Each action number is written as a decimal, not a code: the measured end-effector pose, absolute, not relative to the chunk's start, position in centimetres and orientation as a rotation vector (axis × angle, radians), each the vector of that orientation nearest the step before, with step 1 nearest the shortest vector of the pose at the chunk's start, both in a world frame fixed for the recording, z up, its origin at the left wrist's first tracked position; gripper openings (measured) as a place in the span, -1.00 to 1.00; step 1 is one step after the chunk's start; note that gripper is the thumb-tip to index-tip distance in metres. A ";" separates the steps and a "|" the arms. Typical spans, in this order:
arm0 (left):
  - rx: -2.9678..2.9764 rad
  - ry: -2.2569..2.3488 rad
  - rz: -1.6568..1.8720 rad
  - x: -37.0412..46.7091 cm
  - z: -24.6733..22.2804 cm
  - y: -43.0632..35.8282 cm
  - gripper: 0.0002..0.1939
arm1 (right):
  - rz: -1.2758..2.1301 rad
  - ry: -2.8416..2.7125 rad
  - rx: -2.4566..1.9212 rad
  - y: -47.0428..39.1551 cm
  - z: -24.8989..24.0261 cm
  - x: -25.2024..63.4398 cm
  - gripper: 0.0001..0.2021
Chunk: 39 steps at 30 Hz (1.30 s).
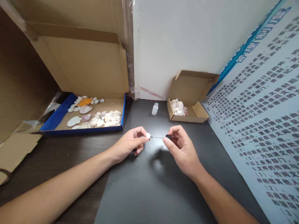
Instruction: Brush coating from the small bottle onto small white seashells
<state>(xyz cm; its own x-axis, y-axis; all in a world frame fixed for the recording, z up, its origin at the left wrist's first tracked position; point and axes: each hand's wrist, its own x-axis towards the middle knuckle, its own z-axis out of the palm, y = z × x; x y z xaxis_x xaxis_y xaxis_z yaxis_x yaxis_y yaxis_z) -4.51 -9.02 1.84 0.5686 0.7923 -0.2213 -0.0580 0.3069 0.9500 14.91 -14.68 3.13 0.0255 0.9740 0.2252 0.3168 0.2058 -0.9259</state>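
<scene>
Between the thumb and fingers of my left hand is a small white shell. My right hand pinches a black cap with a thin brush stem, which points left. The dark tip of the brush is at or very near the shell's right edge; I cannot tell if they touch. Beyond my hands an uncapped small bottle with whitish contents stands upright on the dark grey mat. Small pale crumbs lie on the mat below the brush.
At the left, an open blue-edged cardboard box holds many white shells and an orange shell. A smaller open box with shells stands at the back right. A printed panel leans along the right side.
</scene>
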 end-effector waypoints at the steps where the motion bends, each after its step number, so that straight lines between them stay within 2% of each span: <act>1: 1.130 0.793 0.643 -4.5 1.8 -9.0 -0.69 | 0.820 -1.491 -1.304 -14.7 3.1 14.9 -0.84; 11: 1.117 0.802 0.644 -4.6 1.7 -9.0 -0.69 | 0.806 -1.462 -1.331 -14.5 3.1 15.0 -0.82; 14: 1.098 0.796 0.641 -4.5 1.7 -8.9 -0.70 | 0.908 -1.445 -1.251 -14.5 3.2 15.0 -0.85; 19: 1.038 0.782 0.678 -4.4 1.8 -8.9 -0.69 | 0.806 -1.472 -1.332 -14.6 3.1 14.9 -0.82; 23: 1.018 0.776 0.684 -4.4 1.9 -8.9 -0.69 | 0.928 -1.430 -1.257 -14.6 2.9 15.0 -0.84; 27: 0.999 0.776 0.689 -4.4 2.0 -9.0 -0.70 | 0.804 -1.463 -1.357 -14.6 2.9 15.0 -0.82; 31: 0.976 0.760 0.680 -4.5 2.0 -8.9 -0.71 | 0.916 -1.424 -1.268 -14.6 3.1 14.9 -0.84; 35: 0.953 0.744 0.671 -4.6 2.0 -8.8 -0.74 | 0.807 -1.456 -1.340 -14.6 3.3 14.9 -0.82; 39: 0.931 0.734 0.653 -4.7 2.1 -8.8 -0.76 | 0.872 -1.441 -1.255 -14.6 3.2 14.8 -0.83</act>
<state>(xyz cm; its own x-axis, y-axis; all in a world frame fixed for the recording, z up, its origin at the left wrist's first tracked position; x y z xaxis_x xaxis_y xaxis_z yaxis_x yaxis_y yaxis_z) -4.71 -8.77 2.08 0.5869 0.7637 -0.2690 -0.1789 0.4463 0.8768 14.85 -14.60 3.19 0.0319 0.9752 0.2189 0.2589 0.2035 -0.9442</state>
